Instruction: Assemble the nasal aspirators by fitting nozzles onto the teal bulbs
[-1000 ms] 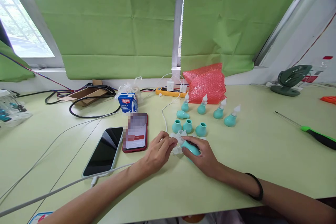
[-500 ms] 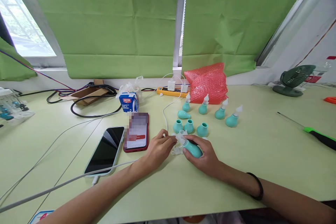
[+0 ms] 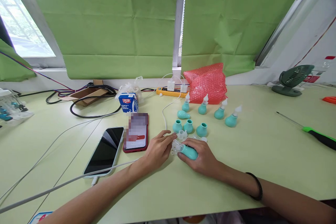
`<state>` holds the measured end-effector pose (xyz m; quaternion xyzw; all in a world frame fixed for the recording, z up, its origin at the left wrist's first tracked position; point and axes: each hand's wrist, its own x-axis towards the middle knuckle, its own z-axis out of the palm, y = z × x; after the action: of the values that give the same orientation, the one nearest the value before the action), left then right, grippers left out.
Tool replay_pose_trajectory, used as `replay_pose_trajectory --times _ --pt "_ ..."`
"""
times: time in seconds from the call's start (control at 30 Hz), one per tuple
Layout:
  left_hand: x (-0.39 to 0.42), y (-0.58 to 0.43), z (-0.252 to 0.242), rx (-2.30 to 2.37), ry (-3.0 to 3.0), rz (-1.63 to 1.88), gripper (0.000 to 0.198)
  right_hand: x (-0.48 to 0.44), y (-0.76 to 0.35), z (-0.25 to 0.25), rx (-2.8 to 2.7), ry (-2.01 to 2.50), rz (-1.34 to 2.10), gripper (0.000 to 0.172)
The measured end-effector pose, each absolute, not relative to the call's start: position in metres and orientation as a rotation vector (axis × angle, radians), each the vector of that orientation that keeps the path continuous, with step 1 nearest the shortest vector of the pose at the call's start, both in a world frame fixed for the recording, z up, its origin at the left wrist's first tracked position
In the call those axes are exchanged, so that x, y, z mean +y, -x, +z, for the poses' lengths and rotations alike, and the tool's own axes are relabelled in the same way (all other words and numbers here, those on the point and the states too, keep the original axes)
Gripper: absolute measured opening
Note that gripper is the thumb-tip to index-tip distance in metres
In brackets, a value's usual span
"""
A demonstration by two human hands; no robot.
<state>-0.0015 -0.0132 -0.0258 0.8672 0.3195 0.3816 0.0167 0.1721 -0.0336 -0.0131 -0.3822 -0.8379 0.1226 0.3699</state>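
My right hand (image 3: 201,157) lies on the pale green table (image 3: 262,154) with its fingers wrapped round a teal rubber bulb (image 3: 188,151). My left hand (image 3: 157,150) pinches a clear plastic tip (image 3: 175,145) at the bulb's mouth. Loose clear tips (image 3: 182,134) lie just behind the hands. Three open teal bulbs (image 3: 188,126) stand in a row beyond them, and one bulb (image 3: 183,114) lies on its side. Farther back stand several finished bulbs with white tips (image 3: 219,112).
Two phones lie left of my hands: a dark one (image 3: 105,150) on a white cable and a red-cased one (image 3: 136,132). A milk carton (image 3: 128,102), cables, a cardboard box (image 3: 86,95), a power strip (image 3: 170,92), red bubble wrap (image 3: 206,82), a fan (image 3: 292,79) and a green screwdriver (image 3: 315,134) stand around.
Both hands have slid slightly toward me with the bulb. The clear tip now sits at the bulb's mouth under my left fingers.
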Motion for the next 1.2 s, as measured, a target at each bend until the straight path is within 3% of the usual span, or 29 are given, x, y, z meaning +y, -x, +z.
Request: replay_pose_trajectory --times 0.27,0.5,0.8,1.2 --pt "-0.029 0.003 -0.008 0.806 -2.624 1.328 0.024 -0.037 -0.173 -0.016 -2.265 0.874 -0.012 0.012" --pt "-0.047 -0.011 -0.005 0.761 -3.053 1.128 0.026 -0.052 -0.168 -0.017 -2.374 0.705 -0.136 0.014" --pt "-0.046 -0.011 -0.006 0.799 -2.797 0.933 0.042 -0.05 -0.17 -0.019 -2.517 0.582 0.076 0.018" --pt "-0.05 -0.013 0.0 0.941 -2.362 0.786 0.038 -0.048 -0.171 -0.018 -2.529 0.544 0.133 0.029"
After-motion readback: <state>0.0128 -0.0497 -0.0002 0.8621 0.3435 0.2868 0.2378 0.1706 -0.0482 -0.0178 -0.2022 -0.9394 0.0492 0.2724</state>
